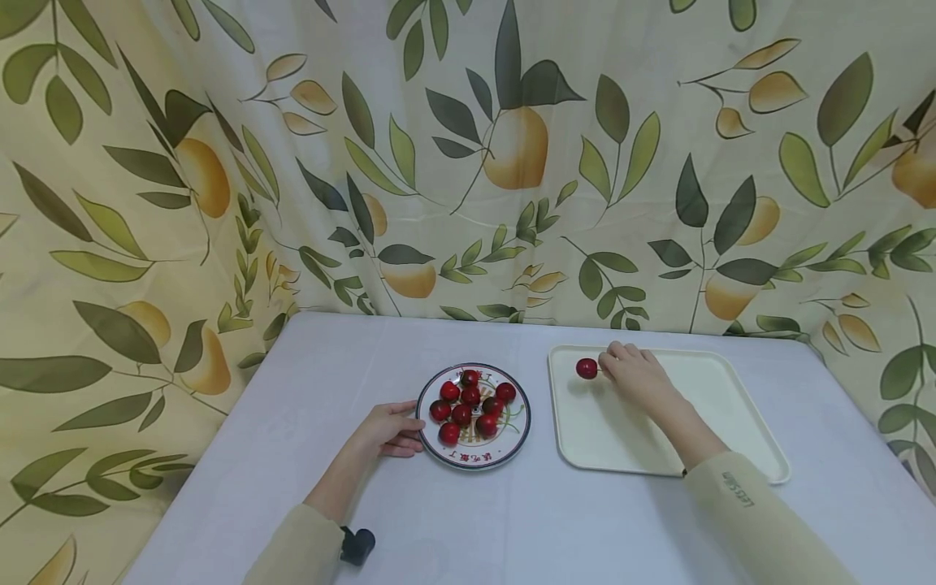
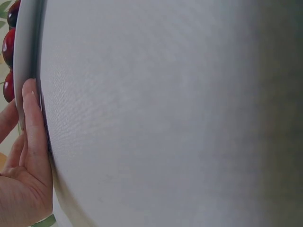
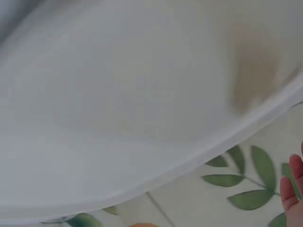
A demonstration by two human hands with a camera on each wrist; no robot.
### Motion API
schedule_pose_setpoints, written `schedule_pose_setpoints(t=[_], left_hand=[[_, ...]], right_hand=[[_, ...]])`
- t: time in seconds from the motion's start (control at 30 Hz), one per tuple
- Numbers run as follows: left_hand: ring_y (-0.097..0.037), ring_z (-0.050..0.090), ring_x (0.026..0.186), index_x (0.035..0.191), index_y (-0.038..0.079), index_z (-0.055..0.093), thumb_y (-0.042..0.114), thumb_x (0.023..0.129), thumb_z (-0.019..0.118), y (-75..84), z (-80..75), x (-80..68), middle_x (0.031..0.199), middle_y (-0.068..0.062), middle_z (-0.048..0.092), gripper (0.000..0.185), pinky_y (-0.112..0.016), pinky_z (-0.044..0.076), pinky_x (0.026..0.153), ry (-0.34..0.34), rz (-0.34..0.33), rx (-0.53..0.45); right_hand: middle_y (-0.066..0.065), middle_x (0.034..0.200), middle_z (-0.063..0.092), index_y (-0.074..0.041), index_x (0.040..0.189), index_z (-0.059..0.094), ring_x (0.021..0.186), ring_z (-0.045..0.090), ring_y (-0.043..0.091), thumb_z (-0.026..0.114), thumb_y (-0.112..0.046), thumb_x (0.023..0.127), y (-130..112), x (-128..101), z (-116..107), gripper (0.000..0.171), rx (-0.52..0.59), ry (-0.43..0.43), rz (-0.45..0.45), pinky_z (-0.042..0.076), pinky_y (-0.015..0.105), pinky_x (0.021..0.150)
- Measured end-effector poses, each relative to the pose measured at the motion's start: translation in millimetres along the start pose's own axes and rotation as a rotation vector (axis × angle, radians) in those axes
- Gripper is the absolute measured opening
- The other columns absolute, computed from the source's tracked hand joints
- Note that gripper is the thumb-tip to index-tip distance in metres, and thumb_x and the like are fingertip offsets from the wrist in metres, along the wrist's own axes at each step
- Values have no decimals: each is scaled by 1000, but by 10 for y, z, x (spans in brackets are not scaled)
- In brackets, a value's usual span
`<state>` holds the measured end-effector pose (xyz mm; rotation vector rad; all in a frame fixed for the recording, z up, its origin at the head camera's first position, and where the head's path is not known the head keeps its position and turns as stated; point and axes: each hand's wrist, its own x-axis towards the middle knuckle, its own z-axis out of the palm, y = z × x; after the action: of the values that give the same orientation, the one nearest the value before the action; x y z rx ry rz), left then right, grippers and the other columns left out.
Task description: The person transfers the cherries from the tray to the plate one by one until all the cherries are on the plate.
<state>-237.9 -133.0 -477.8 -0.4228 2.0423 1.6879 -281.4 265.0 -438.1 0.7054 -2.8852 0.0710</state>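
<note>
Head view: I log my right hand (image 1: 638,375) pinching one cherry (image 1: 587,368) at the tray's (image 1: 738,422) far left corner; left of the tray, my left hand (image 1: 387,429) touches the cherry plate (image 1: 515,439), fingers loosely extended.

Left wrist: fingers (image 2: 34,118) straight against the plate's rim (image 2: 26,52).

Right wrist: only fingertips (image 3: 294,189) show beside the tray's edge (image 3: 265,124); grip indeterminable.

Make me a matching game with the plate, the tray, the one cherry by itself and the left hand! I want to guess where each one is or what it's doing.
Things:
1. plate
2. tray
3. lone cherry
4. left hand

Places or states:
A. at the fingertips of the right hand, on the cream surface
B. touches the plate's rim
C. holds a heap of red cherries
D. cream, on the right side of the table

Pairs: 1-C, 2-D, 3-A, 4-B
</note>
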Motion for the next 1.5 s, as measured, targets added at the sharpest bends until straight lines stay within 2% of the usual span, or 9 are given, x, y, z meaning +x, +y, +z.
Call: schedule_pose_setpoints(t=[0.27, 0.5, 0.7, 0.83, 1.0, 1.3, 1.5], left_hand=[[-17, 65, 56, 135, 5, 44, 9, 85, 63, -14, -5, 6, 68, -8, 65, 54, -31, 57, 57, -2, 0, -4], [-16, 65, 56, 135, 6, 44, 9, 86, 62, -11, -13, 18, 69, -8, 65, 53, -31, 57, 58, 2, -1, 2], [-16, 65, 56, 135, 6, 44, 10, 86, 62, -4, -8, 10, 68, -8, 65, 54, -31, 57, 57, 0, 1, 2], [-17, 65, 56, 135, 6, 44, 10, 86, 62, -3, -10, 7, 68, -8, 65, 53, -32, 57, 58, 0, 1, 5], [-17, 65, 56, 135, 6, 44, 9, 85, 62, -7, -13, 6, 68, -8, 65, 53, -32, 57, 57, -1, 1, 0], [-16, 64, 55, 136, 6, 43, 9, 85, 62, -16, -13, -3, 67, -8, 65, 54, -31, 56, 56, -13, -1, -8], [-16, 65, 56, 135, 6, 45, 10, 85, 63, -24, -18, 11, 68, -8, 65, 53, -30, 56, 56, -5, -2, -2]], right_hand=[[7, 90, 49, -9, 84, 55, 81, 45, 25, 60, -8, 87, -414, 150, -62, 6, -22, 51, -86, 43, 43, 72], [8, 98, 54, -7, 92, 60, 91, 50, 27, 62, -10, 86, -776, 222, -67, 7, -68, 63, -178, 46, 43, 80], [5, 97, 55, -10, 93, 61, 87, 51, 22, 65, -12, 84, -1046, 246, -64, 10, -69, 98, -250, 48, 39, 78], [4, 97, 55, -12, 93, 62, 88, 52, 21, 64, -13, 85, -1198, 252, -70, 9, -61, 97, -266, 47, 37, 78], [4, 99, 55, -13, 95, 62, 91, 52, 21, 63, -16, 86, -1350, 246, -34, 9, -16, 62, -281, 47, 37, 79], [2, 99, 54, -14, 93, 61, 94, 51, 20, 63, -17, 87, -1538, 197, 66, 7, 67, 69, -337, 48, 38, 81], [2, 102, 54, -14, 92, 61, 93, 48, 18, 61, -19, 87, -1601, 171, 104, 6, 86, 23, -329, 47, 35, 79]])
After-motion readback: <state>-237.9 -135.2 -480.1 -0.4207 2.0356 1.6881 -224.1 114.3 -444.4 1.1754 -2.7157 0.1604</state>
